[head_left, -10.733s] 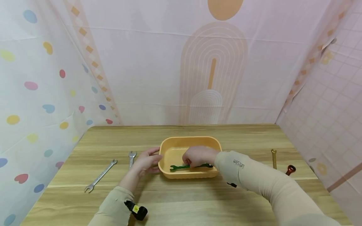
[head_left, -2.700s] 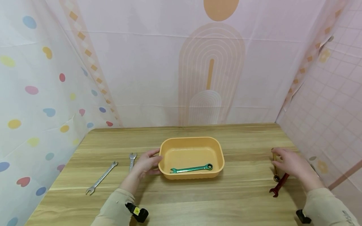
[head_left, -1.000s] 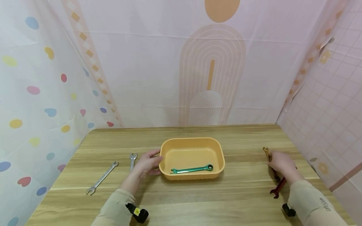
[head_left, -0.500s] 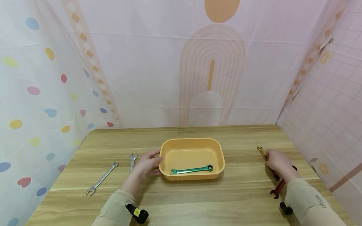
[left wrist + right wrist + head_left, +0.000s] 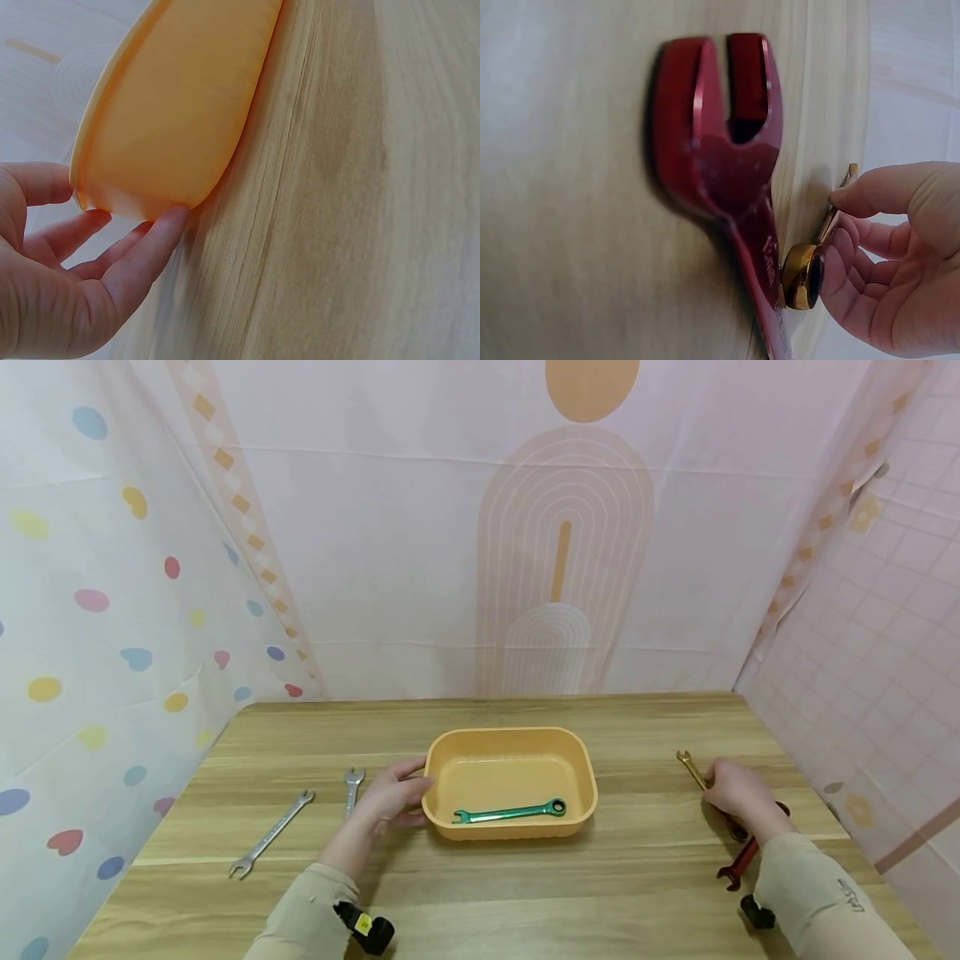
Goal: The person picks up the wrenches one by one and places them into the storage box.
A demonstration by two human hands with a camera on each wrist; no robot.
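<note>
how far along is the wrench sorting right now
Done: the green wrench lies in the orange tub. In hand: the right hand pinches the gold wrench, its ring end beside the red wrench; the left hand holds the tub's side. Outside the tub: the red wrench and two silver wrenches.

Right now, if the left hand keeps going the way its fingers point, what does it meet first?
The left hand already has its fingers against the orange tray, at the left end wall, so the tray comes first.
</note>
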